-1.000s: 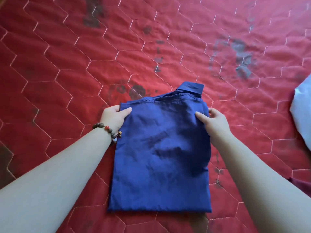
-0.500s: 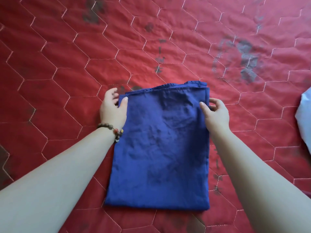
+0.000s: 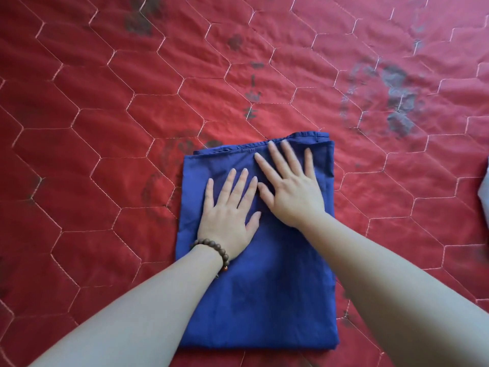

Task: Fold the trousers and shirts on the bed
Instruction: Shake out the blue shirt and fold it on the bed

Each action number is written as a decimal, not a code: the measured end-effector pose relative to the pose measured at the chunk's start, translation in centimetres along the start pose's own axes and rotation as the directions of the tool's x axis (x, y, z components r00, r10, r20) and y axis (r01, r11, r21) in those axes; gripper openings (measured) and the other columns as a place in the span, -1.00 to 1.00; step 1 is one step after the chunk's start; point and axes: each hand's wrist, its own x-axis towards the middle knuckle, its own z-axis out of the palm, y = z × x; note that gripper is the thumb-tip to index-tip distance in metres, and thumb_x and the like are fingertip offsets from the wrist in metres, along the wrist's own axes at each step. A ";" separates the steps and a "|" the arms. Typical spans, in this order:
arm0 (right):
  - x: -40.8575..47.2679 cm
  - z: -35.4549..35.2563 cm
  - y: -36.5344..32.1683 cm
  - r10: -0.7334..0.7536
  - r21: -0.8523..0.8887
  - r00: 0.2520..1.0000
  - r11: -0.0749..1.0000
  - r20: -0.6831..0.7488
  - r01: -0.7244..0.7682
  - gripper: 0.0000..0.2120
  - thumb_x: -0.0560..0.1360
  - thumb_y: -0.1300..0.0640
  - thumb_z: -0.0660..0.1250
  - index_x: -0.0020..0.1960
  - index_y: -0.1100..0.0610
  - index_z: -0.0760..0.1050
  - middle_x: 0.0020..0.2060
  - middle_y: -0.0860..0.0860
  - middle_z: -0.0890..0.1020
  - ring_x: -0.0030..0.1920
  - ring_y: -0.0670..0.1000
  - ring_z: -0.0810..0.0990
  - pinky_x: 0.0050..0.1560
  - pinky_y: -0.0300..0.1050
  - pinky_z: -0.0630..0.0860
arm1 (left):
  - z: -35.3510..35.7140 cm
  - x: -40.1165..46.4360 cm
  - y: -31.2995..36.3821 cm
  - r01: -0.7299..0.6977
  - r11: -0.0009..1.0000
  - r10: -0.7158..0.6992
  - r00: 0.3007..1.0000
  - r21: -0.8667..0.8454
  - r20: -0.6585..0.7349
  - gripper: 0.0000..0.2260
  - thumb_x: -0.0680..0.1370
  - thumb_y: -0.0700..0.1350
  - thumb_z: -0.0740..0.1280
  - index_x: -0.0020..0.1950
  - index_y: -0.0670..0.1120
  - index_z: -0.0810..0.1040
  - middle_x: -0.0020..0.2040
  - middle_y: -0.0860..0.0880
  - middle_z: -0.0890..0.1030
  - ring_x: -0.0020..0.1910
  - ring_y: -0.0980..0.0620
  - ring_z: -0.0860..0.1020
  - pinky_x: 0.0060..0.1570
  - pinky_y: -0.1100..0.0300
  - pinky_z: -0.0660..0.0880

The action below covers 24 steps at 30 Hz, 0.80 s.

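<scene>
Blue shirt [image 3: 264, 300] lay on the bed [image 3: 105, 128], folded into a neat rectangle on the red quilted cover, in the lower middle of the view. Its far edge showed several layers of cloth with a seam, and its near edge was a clean straight line close to the person.

Both hands rested flat on the far half of the shirt. The left hand [image 3: 227, 210] had its fingers straight and a little spread, palm down on the cloth, and it held nothing. A bracelet [image 3: 211, 250] of brown beads was on that wrist. The right hand [image 3: 291, 186] was also flat with the fingers spread wide, reaching almost to the far edge of the shirt, and it also gripped nothing. The two hands were just beside each other, the left fingertips near the right thumb.

I judged that the person was pressing and smoothing the cloth, so the folding of this one shirt was nearly finished. Perhaps one more fold was possible, but the shape was already compact.

At the right border of the view a pale piece of cloth [image 3: 484, 192] was partly visible; it could be another garment waiting, but too little of it showed to say. No trousers were in view. So most of the task probably remained, as far as this view could tell.
</scene>
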 end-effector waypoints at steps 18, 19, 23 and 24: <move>-8.2 0.3 -5.6 0.020 0.160 0.994 0.987 -0.111 -0.002 -0.48 0.57 0.12 0.17 0.51 0.19 0.24 0.52 0.09 0.21 0.54 0.05 0.12 0.50 0.26 -0.04 | 0.3 0.1 -0.2 0.049 0.998 -0.047 0.998 0.046 -0.049 -0.39 0.53 0.25 -0.04 0.57 0.14 0.03 0.59 -0.19 -0.03 0.54 -0.33 -0.06 0.47 -0.28 -0.06; -9.4 1.0 -5.4 0.067 0.160 0.995 0.986 -0.078 -0.054 -0.47 0.58 0.06 0.15 0.52 0.16 0.22 0.53 0.07 0.19 0.54 0.03 0.11 0.51 0.23 -0.03 | 0.3 0.1 -0.2 0.046 0.998 -0.044 0.998 0.045 -0.051 -0.40 0.54 0.25 -0.04 0.58 0.14 0.02 0.59 -0.19 -0.03 0.54 -0.33 -0.06 0.47 -0.27 -0.07; -12.8 1.7 -2.7 0.234 0.076 0.972 0.969 0.021 -0.234 -0.41 0.58 -0.08 0.04 0.56 0.09 0.12 0.55 0.02 0.13 0.55 -0.02 0.06 0.51 0.24 -0.07 | 0.0 0.1 -0.3 0.040 0.999 -0.040 0.999 0.024 -0.030 -0.43 0.57 0.22 -0.01 0.57 0.13 0.07 0.59 -0.18 0.01 0.54 -0.30 -0.04 0.48 -0.24 -0.06; -13.5 1.6 -2.5 0.271 0.063 0.962 0.960 0.045 -0.273 -0.42 0.58 -0.08 0.01 0.56 0.10 0.10 0.55 0.00 0.12 0.54 -0.04 0.04 0.50 0.27 -0.07 | -0.3 0.1 -0.4 0.037 0.999 -0.037 0.999 0.011 -0.007 -0.44 0.58 0.20 0.00 0.57 0.13 0.06 0.59 -0.17 0.00 0.55 -0.28 -0.06 0.49 -0.22 -0.08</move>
